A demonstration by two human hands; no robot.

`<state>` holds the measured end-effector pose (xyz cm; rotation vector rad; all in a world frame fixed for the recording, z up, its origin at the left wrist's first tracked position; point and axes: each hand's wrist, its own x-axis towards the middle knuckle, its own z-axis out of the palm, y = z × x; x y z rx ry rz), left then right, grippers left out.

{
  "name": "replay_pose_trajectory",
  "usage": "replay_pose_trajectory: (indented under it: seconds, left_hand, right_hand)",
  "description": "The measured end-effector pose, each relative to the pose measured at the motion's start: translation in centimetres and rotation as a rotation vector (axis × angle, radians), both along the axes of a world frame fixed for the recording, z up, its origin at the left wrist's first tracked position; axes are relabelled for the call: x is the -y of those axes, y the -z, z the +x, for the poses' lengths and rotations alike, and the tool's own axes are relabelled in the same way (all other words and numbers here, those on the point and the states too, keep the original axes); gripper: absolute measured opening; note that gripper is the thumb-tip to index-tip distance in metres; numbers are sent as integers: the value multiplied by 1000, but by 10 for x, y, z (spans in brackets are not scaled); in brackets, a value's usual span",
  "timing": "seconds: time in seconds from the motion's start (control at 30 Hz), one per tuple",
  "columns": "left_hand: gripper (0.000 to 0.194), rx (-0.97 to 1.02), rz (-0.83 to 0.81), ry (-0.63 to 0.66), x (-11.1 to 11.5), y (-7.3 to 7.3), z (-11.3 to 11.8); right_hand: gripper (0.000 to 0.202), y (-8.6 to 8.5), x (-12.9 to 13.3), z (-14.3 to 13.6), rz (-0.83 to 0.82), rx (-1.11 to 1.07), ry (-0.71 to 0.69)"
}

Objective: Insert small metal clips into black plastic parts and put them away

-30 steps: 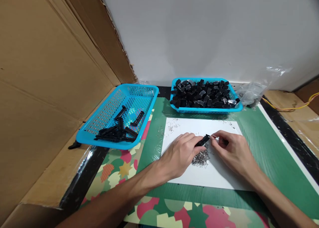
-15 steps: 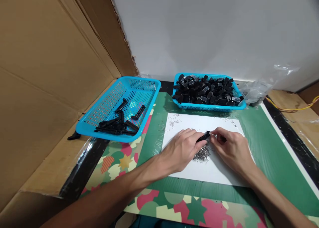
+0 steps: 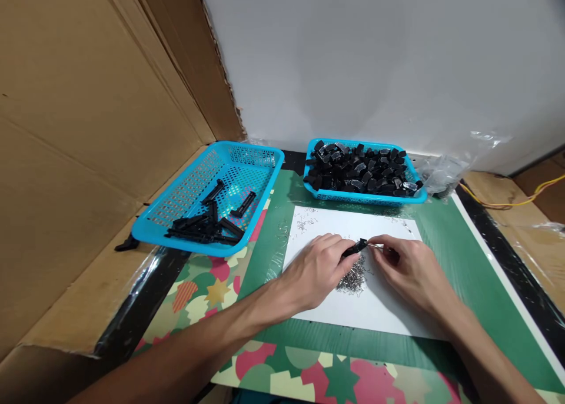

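Two hands meet over a white sheet [image 3: 379, 315]. Left hand [image 3: 315, 271] pinches a small black plastic part [image 3: 355, 248] between thumb and fingers; right hand [image 3: 406, 271] pinches a thin metal pin [image 3: 376, 245] whose tip touches the part's end. Both sit just above a heap of small metal pins [image 3: 352, 279] on the sheet. Left blue basket [image 3: 176, 239] holds a few long black pieces; rear blue basket [image 3: 417, 195] is heaped with black parts. No legible writing or labels anywhere.
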<state>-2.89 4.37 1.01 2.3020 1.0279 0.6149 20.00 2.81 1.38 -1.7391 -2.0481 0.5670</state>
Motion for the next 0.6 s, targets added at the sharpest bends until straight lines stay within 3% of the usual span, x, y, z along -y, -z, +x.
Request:
replay_pose_trajectory:
  seconds: [0.1,0.37,0.43,0.6]
  left_hand:
    - [35,-5,-14,-13,0,-2,0]
    - [31,-24,-18,15,1,-8,0]
    - [30,-30,-10,28,1,-9,1]
    - [27,-19,13,35,0,-7,1]
  right_hand:
    - [33,2,-2,6,46,-56,14]
    - [31,0,-6,13,414,-85,41]
    - [27,-2,-4,12,388,-149,111]
    - [26,-1,2,2,172,-544,232]
